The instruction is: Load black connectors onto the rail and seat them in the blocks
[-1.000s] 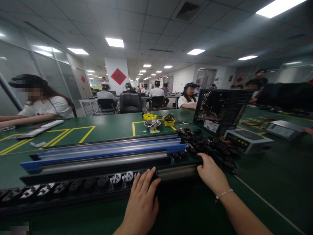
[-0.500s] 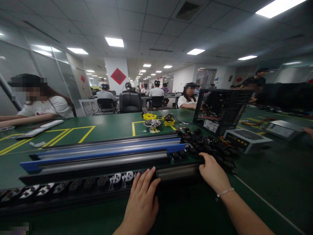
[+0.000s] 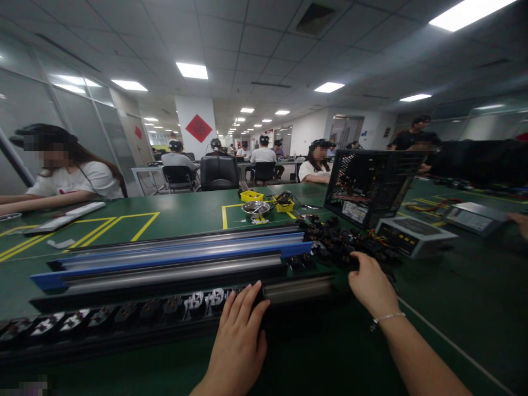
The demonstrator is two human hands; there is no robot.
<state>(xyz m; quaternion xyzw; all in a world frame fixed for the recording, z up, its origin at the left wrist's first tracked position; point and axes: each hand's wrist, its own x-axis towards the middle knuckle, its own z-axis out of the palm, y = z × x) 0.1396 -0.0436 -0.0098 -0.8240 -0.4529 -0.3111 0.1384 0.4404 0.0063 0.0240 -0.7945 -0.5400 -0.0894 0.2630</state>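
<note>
My left hand (image 3: 240,335) lies flat with fingers stretched on a long black rail (image 3: 124,322) that holds a row of small black-and-white connectors (image 3: 198,301). Its fingertips touch the rail near a grey tube section (image 3: 297,289). My right hand (image 3: 372,286) reaches into a heap of black connectors (image 3: 350,245) at the rail's right end; its fingertips are hidden among them. Behind the rail lie blue and grey rails (image 3: 173,258) stacked lengthwise.
An open black computer case (image 3: 371,184) stands at the right, with a flat grey device (image 3: 414,234) before it. Yellow bins (image 3: 252,196) and a metal bowl (image 3: 256,208) sit mid-table. A person in white (image 3: 70,179) sits at the left; others sit beyond.
My right hand left the right end of the front rail and moved right and forward into the connector heap. My left hand stayed put.
</note>
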